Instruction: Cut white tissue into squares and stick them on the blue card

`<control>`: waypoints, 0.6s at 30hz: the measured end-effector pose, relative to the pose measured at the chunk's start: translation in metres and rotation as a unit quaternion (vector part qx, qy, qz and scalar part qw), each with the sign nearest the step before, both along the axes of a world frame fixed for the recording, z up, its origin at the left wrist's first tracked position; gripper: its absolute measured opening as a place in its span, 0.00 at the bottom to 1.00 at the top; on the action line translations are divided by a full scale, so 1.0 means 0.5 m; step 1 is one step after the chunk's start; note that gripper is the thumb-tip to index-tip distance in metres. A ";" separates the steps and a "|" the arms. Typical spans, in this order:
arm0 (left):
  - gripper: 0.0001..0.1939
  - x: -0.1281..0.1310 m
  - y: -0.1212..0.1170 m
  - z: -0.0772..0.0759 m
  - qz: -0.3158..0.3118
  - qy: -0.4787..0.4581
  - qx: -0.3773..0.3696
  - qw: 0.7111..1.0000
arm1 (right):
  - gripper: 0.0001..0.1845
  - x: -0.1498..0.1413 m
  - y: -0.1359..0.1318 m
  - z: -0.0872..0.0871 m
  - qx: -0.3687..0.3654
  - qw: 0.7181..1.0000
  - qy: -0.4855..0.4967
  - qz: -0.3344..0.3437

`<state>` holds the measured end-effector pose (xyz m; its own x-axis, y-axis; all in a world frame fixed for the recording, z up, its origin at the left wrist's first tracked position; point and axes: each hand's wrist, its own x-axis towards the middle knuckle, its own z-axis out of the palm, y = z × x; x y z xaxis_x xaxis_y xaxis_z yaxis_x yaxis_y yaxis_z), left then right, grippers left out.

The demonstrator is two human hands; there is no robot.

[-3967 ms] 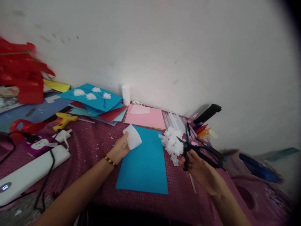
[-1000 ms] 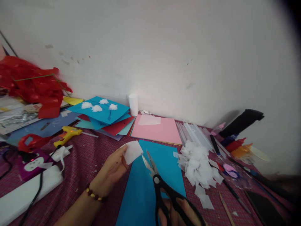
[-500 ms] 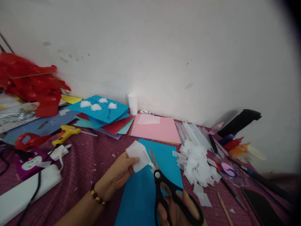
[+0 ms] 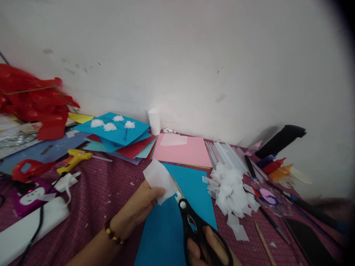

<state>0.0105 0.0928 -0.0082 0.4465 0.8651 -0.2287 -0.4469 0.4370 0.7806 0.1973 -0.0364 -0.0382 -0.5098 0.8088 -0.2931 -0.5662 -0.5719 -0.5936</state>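
My left hand (image 4: 145, 199) pinches a white sheet of thin paper (image 4: 159, 179) between thumb and fingers. In my right hand (image 4: 205, 247) is a pair of black-handled scissors (image 4: 191, 221), my fingers through the loops. Its blades are at the right edge of the white paper, partly hidden by it. Below both hands lies a blue sheet of paper (image 4: 163, 236) on the checked tablecloth. A heap of small cut white paper pieces (image 4: 231, 190) sits to the right of the blue sheet.
Pink sheets (image 4: 191, 151) and a stack of blue cards (image 4: 124, 129) with white tufts lie behind. On the left are a yellow glue gun (image 4: 74, 159), a purple plug box (image 4: 27, 199) and a red plastic bag (image 4: 33, 99). At right are glue sticks (image 4: 226, 155) and a pencil (image 4: 264, 244).
The scissors' blades have come closer together and now overlap the white paper's edge. The paper has tilted slightly up and left in my left hand. The whole view has shifted a little.
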 end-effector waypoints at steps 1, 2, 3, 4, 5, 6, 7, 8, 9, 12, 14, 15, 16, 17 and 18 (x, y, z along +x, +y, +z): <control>0.22 -0.001 0.000 0.000 -0.002 -0.001 0.005 1.000 | 0.29 -0.005 0.000 0.001 0.003 1.000 0.028 -0.012; 0.21 -0.002 -0.001 0.000 -0.005 0.000 0.007 1.000 | 0.29 -0.010 0.001 0.001 0.009 0.998 0.055 -0.027; 0.21 -0.002 -0.001 0.000 -0.008 0.002 0.008 1.000 | 0.28 -0.015 0.002 0.001 0.014 0.996 0.080 -0.041; 0.21 -0.003 -0.002 0.000 -0.012 0.003 0.009 1.000 | 0.28 -0.018 0.004 0.001 0.018 0.993 0.100 -0.052; 0.22 -0.003 -0.004 -0.001 -0.017 0.003 0.010 1.000 | 0.28 -0.020 0.005 0.000 0.020 0.992 0.113 -0.059; 0.22 -0.003 -0.005 -0.001 -0.024 0.003 0.012 1.000 | 0.29 -0.021 0.006 -0.001 0.018 0.991 0.120 -0.061; 0.22 -0.002 -0.007 -0.002 -0.032 0.003 0.013 0.999 | 0.29 -0.021 0.007 -0.001 0.017 0.991 0.122 -0.059; 0.22 -0.001 -0.010 -0.002 -0.041 0.004 0.013 0.999 | 0.30 -0.020 0.007 -0.002 0.019 0.990 0.125 -0.057; 0.22 0.002 -0.013 -0.002 -0.051 0.004 0.014 0.999 | 0.30 -0.019 0.006 -0.001 0.023 0.990 0.127 -0.053; 0.20 0.012 -0.025 0.002 -0.072 0.013 0.018 0.997 | 0.29 -0.018 0.005 0.002 0.026 0.990 0.128 -0.060; 0.16 0.020 -0.032 0.005 -0.079 0.030 0.026 0.996 | 0.27 -0.020 0.005 0.004 0.031 0.989 0.132 -0.063; 0.14 0.023 -0.035 0.007 -0.082 0.038 0.030 0.995 | 0.27 -0.022 0.006 0.004 0.035 0.989 0.132 -0.065; 0.12 0.026 -0.037 0.008 -0.085 0.045 0.034 0.995 | 0.27 -0.023 0.007 0.004 0.041 0.988 0.133 -0.066; 0.10 0.028 -0.038 0.008 -0.087 0.049 0.037 0.994 | 0.27 -0.023 0.008 0.003 0.046 0.988 0.130 -0.065; 0.09 0.029 -0.039 0.008 -0.087 0.052 0.040 0.994 | 0.27 -0.023 0.009 0.001 0.048 0.989 0.123 -0.066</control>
<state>0.0248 0.0733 -0.0045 0.5690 0.7937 -0.2151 -0.2845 0.4355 0.8541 0.1858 -0.0317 -0.0378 -0.4438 0.8913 -0.0929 -0.7661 -0.4311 -0.4767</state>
